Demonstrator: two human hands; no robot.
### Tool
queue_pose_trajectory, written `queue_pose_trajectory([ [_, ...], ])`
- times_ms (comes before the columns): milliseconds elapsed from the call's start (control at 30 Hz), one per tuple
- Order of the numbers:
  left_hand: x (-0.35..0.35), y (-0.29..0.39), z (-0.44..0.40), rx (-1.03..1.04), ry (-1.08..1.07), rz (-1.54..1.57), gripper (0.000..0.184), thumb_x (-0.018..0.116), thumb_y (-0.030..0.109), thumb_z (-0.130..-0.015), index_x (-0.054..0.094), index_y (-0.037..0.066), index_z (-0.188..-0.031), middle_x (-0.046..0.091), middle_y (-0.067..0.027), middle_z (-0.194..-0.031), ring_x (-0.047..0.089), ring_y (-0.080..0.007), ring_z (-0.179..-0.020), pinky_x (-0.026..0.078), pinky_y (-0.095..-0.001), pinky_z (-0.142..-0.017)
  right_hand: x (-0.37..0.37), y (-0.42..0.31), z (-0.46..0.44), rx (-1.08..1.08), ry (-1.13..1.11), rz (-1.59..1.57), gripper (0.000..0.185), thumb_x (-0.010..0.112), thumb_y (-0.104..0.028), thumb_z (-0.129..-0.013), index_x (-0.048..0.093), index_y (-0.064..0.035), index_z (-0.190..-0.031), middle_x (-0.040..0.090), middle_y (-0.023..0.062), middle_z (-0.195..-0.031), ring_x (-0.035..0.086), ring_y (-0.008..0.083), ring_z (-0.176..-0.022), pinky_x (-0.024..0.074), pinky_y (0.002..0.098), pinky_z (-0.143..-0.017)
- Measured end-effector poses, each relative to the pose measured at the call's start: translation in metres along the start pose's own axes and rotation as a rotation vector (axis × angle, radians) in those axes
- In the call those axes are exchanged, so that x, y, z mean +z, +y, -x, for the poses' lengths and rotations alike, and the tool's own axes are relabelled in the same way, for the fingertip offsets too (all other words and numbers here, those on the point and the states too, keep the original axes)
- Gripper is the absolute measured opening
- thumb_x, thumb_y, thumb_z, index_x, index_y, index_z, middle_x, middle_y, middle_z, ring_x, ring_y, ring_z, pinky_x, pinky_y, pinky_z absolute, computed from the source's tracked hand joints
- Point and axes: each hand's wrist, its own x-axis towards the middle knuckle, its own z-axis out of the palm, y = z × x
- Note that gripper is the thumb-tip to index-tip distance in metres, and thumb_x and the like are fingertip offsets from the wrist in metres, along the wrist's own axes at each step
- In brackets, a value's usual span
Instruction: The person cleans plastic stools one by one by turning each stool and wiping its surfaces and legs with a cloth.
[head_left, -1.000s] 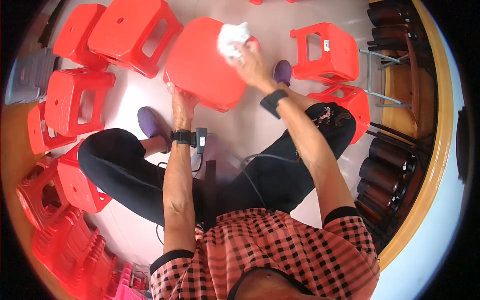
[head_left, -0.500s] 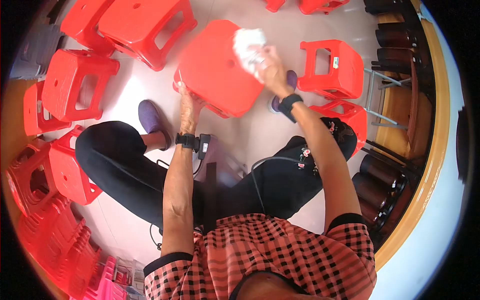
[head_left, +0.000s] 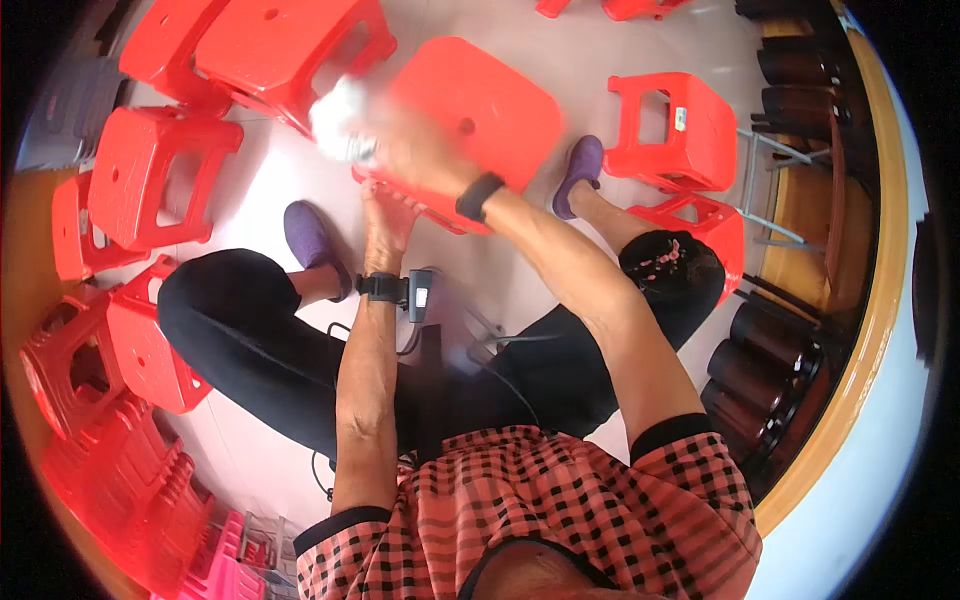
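A red plastic stool point(head_left: 500, 100) with a small hole in its seat is in front of me, between my feet. At its near left edge, my left hand point(head_left: 388, 218) is closed on the rim, partly hidden by my other hand. My right hand point(head_left: 418, 150) grips a crumpled white cloth point(head_left: 342, 120) above the left side of the seat. Both cloth and right hand are smeared by motion, so I cannot tell whether the cloth touches the stool.
More red stools stand at the upper left point(head_left: 280, 45), along the left point(head_left: 150, 175) and at the right point(head_left: 690, 130). Stacked red stools point(head_left: 120, 480) are at the lower left. Dark brown cylindrical objects point(head_left: 760, 360) line a shelf on the right. My purple shoes point(head_left: 312, 240) flank the stool.
My right hand has swept the white cloth from the right part of the seat to the left edge. The stool appears slightly turned and shifted right; my left hand stays at its edge.
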Motion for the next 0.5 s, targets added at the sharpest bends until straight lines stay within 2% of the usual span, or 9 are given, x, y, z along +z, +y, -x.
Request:
queue_pose_trajectory([
  [100, -0.003, 0.003, 0.002, 0.154, -0.076, 0.063, 0.051, 0.041, 0.049, -0.096, 0.046, 0.012, -0.13, 0.058, -0.0058, -0.119, 0.06, -0.0181, -0.104, 0.051, -0.0329, -0.084, -0.012, -0.013, 0.049, -0.118, -0.136, -0.025, 0.043, 0.073, -0.017, -0.07, 0.064, -0.028, -0.111, 0.053, 0.008, -0.109, 0.058, 0.0307, -0.096, 0.0531, 0.0433, -0.073],
  [133, -0.002, 0.006, -0.002, 0.237, -0.173, 0.119, 0.046, 0.04, 0.043, -0.097, 0.049, 0.011, -0.128, 0.061, -0.0025, -0.115, 0.06, -0.0125, -0.102, 0.052, -0.0271, -0.083, -0.024, -0.014, 0.065, -0.112, -0.16, -0.014, 0.043, 0.073, -0.016, -0.07, 0.064, -0.0278, -0.111, 0.053, 0.0076, -0.109, 0.058, 0.0295, -0.095, 0.0532, 0.0426, -0.074],
  [233, 0.022, 0.013, 0.025, 0.084, -0.132, 0.067, 0.06, 0.034, 0.051, -0.097, 0.048, 0.001, -0.125, 0.059, -0.0139, -0.114, 0.057, -0.0246, -0.108, 0.046, -0.038, -0.096, -0.064, 0.0, 0.108, -0.087, -0.17, -0.013, 0.042, 0.073, -0.015, -0.072, 0.064, -0.0263, -0.111, 0.054, 0.0071, -0.109, 0.059, 0.0271, -0.094, 0.0531, 0.0405, -0.076],
  [267, 0.006, 0.013, 0.011, -0.056, -0.075, 0.213, 0.07, 0.034, 0.059, -0.094, 0.046, -0.001, -0.127, 0.053, -0.0194, -0.12, 0.052, -0.0302, -0.113, 0.042, -0.0448, -0.098, -0.074, 0.014, 0.119, -0.072, -0.128, -0.032, 0.041, 0.073, -0.015, -0.073, 0.064, -0.0254, -0.112, 0.054, 0.0072, -0.108, 0.059, 0.0269, -0.094, 0.053, 0.0398, -0.077],
  [300, -0.01, 0.007, -0.006, 0.0, 0.166, 0.115, 0.079, 0.039, 0.066, -0.09, 0.041, -0.001, -0.132, 0.047, -0.0194, -0.129, 0.049, -0.0313, -0.118, 0.042, -0.0471, -0.096, -0.083, 0.028, 0.128, -0.058, -0.087, -0.053, 0.041, 0.073, -0.015, -0.074, 0.064, -0.0245, -0.112, 0.053, 0.0073, -0.108, 0.059, 0.0268, -0.094, 0.0528, 0.0391, -0.078],
  [333, -0.007, 0.005, -0.003, 0.008, 0.105, 0.049, 0.081, 0.043, 0.067, -0.088, 0.039, 0.0, -0.134, 0.044, -0.0184, -0.133, 0.047, -0.0317, -0.12, 0.042, -0.0482, -0.096, -0.09, 0.047, 0.135, 0.101, -0.022, -0.216, 0.04, 0.071, -0.014, -0.075, 0.063, -0.0229, -0.113, 0.054, 0.0086, -0.107, 0.059, 0.028, -0.095, 0.0521, 0.0391, -0.08],
  [400, 0.001, -0.001, 0.006, 0.043, 0.036, -0.108, 0.083, 0.048, 0.067, -0.086, 0.036, 0.002, -0.136, 0.041, -0.0165, -0.137, 0.046, -0.0313, -0.122, 0.042, -0.0487, -0.096, -0.117, 0.073, 0.137, 0.332, 0.121, -0.179, 0.041, 0.068, -0.014, -0.078, 0.061, -0.0193, -0.118, 0.054, 0.0121, -0.106, 0.058, 0.0299, -0.098, 0.0506, 0.039, -0.083],
  [433, 0.012, -0.009, 0.014, 0.068, 0.026, -0.198, 0.083, 0.05, 0.066, -0.085, 0.036, 0.003, -0.136, 0.043, -0.0156, -0.136, 0.047, -0.0305, -0.121, 0.042, -0.048, -0.096, -0.132, 0.08, 0.133, 0.406, 0.196, 0.027, 0.044, 0.066, -0.015, -0.079, 0.058, -0.0174, -0.122, 0.054, 0.0143, -0.106, 0.058, 0.0306, -0.1, 0.0498, 0.0388, -0.085],
  [500, 0.021, -0.026, 0.021, 0.076, -0.033, -0.32, 0.081, 0.054, 0.064, -0.085, 0.037, 0.005, -0.136, 0.046, -0.0137, -0.135, 0.049, -0.0292, -0.12, 0.042, -0.0469, -0.096, -0.128, 0.118, 0.127, 0.633, 0.367, 0.124, 0.048, 0.062, -0.017, -0.08, 0.053, -0.014, -0.127, 0.055, 0.0172, -0.107, 0.059, 0.0296, -0.099, 0.0491, 0.0384, -0.085],
])
